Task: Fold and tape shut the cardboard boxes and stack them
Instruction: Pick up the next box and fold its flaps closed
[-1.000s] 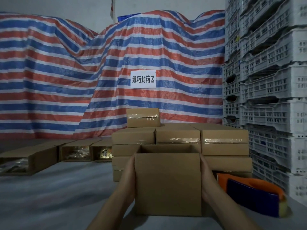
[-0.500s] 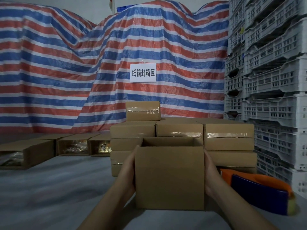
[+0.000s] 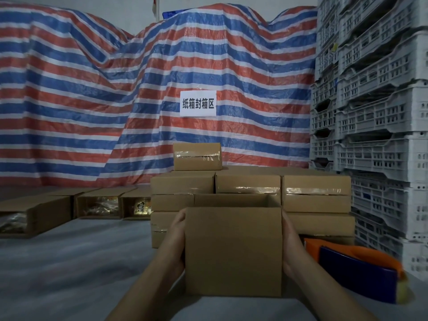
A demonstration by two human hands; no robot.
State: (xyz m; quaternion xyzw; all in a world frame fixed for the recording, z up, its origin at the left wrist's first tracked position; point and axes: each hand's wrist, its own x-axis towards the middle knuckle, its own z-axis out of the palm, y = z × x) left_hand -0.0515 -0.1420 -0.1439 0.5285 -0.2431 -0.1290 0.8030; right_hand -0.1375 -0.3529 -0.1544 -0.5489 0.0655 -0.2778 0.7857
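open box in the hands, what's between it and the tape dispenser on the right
In the head view, only the right hand, pressed flat against the open box, and its forearm lie between it and the tape dispenser; the rest is bare grey table.

Grey table (image 3: 69, 262) bears stacked taped boxes (image 3: 250, 188), tape dispenser (image 3: 356, 274).

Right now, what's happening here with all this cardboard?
A person is packing boxes. Their left hand and right hand press flat against the two sides of an open cardboard box standing on the grey surface; its top is not yet closed. Behind it sits a stack of taped boxes. An orange and blue tape dispenser lies to the right, and more open boxes wait on the left.
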